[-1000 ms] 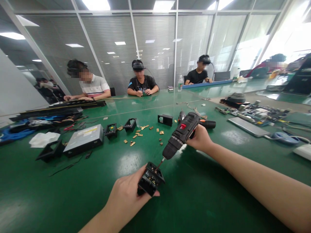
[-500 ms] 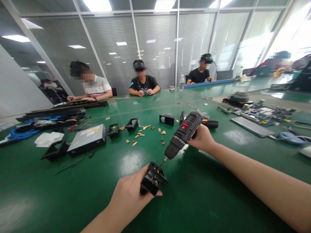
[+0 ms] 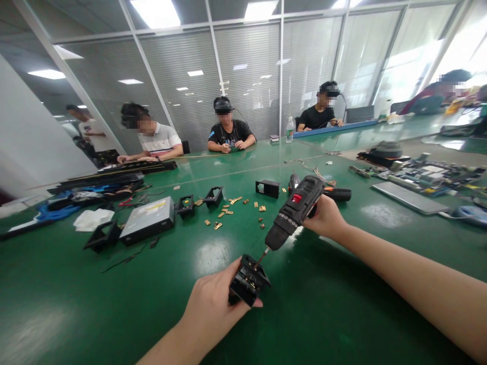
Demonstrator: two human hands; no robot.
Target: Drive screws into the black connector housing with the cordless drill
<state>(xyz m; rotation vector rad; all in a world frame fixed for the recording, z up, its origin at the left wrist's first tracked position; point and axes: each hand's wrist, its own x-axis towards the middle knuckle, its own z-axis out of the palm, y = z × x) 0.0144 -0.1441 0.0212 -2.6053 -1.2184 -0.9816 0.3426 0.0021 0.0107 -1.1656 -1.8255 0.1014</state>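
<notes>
We are wrapping the fingers of our left hand snugly around a small black housing, holding it low over the green surface. Our right hand is gripping the power drill with its fingers fully curled, and the bit is touching the housing's top.

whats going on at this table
A person's left hand grips a small black part at the green table; the right hand holds a drill with its bit set into the part. Brass pieces, more black frames and a disc drive lie beyond. Other people sit across the table.
</notes>
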